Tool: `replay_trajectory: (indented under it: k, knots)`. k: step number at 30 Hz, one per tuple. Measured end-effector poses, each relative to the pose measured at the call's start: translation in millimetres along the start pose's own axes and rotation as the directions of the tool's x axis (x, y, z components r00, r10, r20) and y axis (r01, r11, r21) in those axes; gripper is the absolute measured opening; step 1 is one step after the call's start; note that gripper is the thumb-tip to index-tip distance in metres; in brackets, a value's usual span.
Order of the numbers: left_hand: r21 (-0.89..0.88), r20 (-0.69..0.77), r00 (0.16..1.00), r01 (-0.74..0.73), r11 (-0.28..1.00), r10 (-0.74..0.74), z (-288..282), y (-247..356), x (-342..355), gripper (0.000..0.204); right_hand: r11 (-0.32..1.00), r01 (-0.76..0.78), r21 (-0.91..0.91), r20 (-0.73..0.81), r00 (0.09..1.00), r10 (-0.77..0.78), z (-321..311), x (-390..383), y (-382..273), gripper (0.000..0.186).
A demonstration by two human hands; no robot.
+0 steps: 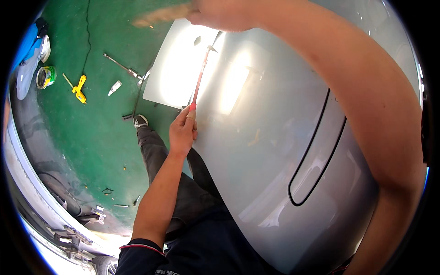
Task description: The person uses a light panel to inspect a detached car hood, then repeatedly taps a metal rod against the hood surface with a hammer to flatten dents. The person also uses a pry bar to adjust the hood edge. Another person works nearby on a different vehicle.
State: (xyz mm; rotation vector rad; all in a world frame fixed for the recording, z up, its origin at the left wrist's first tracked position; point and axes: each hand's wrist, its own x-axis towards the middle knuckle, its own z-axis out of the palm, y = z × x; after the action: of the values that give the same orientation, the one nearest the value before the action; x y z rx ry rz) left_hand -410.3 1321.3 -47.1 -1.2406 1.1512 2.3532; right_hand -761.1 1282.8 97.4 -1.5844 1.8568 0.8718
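Observation:
My left hand [182, 132] is closed around the red grip of a slim hammer-like tool [200, 75]. Its thin shaft points away from me, and a small crosswise head sits at the far end, beside a bright white board [167, 68]. Across the top of the view, my right hand [220, 14] reaches over the silver car body panel [256, 151]. Its fingers stretch to the left, smeared by motion, and nothing shows in them. The board's glare reflects off the panel.
On the green floor [68, 137] lie a yellow glue gun [80, 89] with a cord, a small white bottle [114, 87] and a metal rod tool [121, 65]. A tub [46, 77] stands near another person's leg [28, 75]. Another vehicle [50, 206] borders the lower left.

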Motion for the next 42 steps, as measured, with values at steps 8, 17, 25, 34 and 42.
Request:
replay_trajectory:
  k: [8, 17, 25, 34, 42]
  knots:
    - [0.013, -0.017, 1.000, 0.008, 1.000, -0.008, -2, -3, -1, 0.038, 0.975, -0.086, 0.207, -0.028, 0.995, 0.094, -44, -40, -25, 0.039]
    - [0.047, 0.006, 1.000, 0.004, 0.999, -0.005, -8, -7, 2, 0.037, 0.995, 0.069, 0.068, 0.118, 0.990, -0.077, -31, -44, -29, 0.035]
    - [-0.019, 0.003, 1.000, 0.026, 0.999, -0.026, -19, -21, -9, 0.036, 0.982, -0.034, 0.185, 0.012, 0.999, 0.032, -37, -28, -37, 0.033]
    - [-0.019, -0.036, 0.999, 0.007, 1.000, -0.008, -17, -16, -8, 0.036, 0.986, -0.042, 0.160, -0.039, 0.998, 0.049, -39, -29, -39, 0.033]
    - [-0.052, -0.015, 1.000, 0.000, 0.999, -0.001, -19, -21, -13, 0.035, 0.967, -0.089, 0.237, 0.002, 0.996, 0.091, -42, -30, -41, 0.033]
